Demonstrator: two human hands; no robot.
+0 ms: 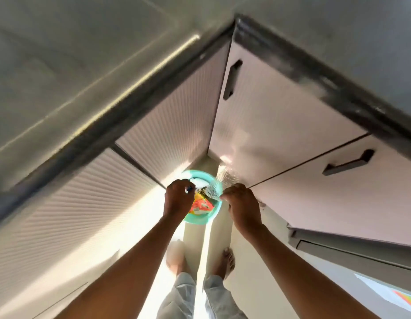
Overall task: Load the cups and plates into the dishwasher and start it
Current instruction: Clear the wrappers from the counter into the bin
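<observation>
**While both hands are working over a teal container, the loading is yet to begin**

Left hand (179, 200) is curling its fingers round a small blue item (189, 189). What that item is I cannot tell, as only its tip is showing. Right hand (243, 208) is pinching the near end of a clear cup (219, 186), which is lying tilted, its far end pointing away and to the right of the knuckles. Both hands are hovering close together, not touching, directly above a teal container (199, 221) that is holding orange, yellow and white scraps or wrappers. Judging by this, the person is probably emptying or scraping the cup before loading it, though nothing is visibly falling.

Below the wrists, two bare feet (176, 261) are standing on a pale floor (246, 284). To the left of the left hand, ribbed cabinet doors (153, 134) are running under a grey worktop (61, 65). To the right of the right hand, smooth drawer fronts (280, 116) with dark handles (347, 162) are doing the same. Lower, beyond the right forearm, a grey-edged panel (338, 248) is jutting out slightly; whether it is the dishwasher I cannot tell.

As for progress, I am judging the task to be at an early stage. One cup is in hand rather than in a rack, no plates are showing, no open rack is in view, and starting the machine is waiting to be done.
</observation>
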